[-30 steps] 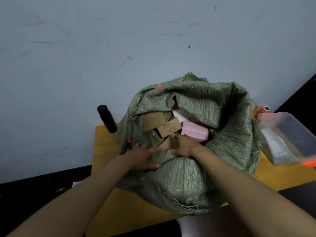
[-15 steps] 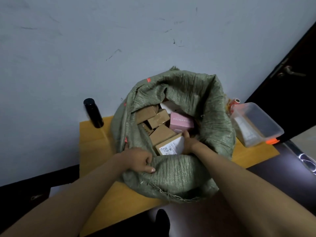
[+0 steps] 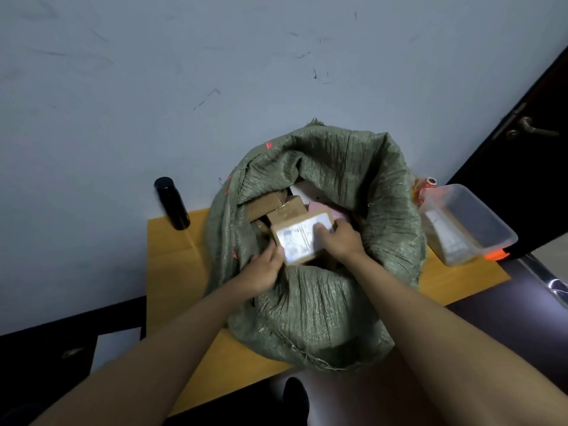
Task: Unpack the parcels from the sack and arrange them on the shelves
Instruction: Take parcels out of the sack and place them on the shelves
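Observation:
A green woven sack [image 3: 322,302] stands open on a yellow wooden table [image 3: 175,272]. Inside lie several brown cardboard parcels [image 3: 287,207] and a pink box [image 3: 319,208]. A brown parcel with a white label [image 3: 299,239] is raised at the sack's mouth. My right hand [image 3: 338,241] grips its right end, thumb on the label. My left hand [image 3: 264,267] holds its lower left corner. Deeper contents of the sack are hidden.
A black bottle [image 3: 172,202] stands on the table left of the sack, against the pale wall. A clear plastic bin [image 3: 467,222] with an orange clip sits at the right, an orange tape roll [image 3: 427,184] behind it. A dark door [image 3: 528,149] is at the far right.
My right hand has pulled the labelled parcel up out of the pile. My left hand left the sack's rim and took the parcel's lower left corner.

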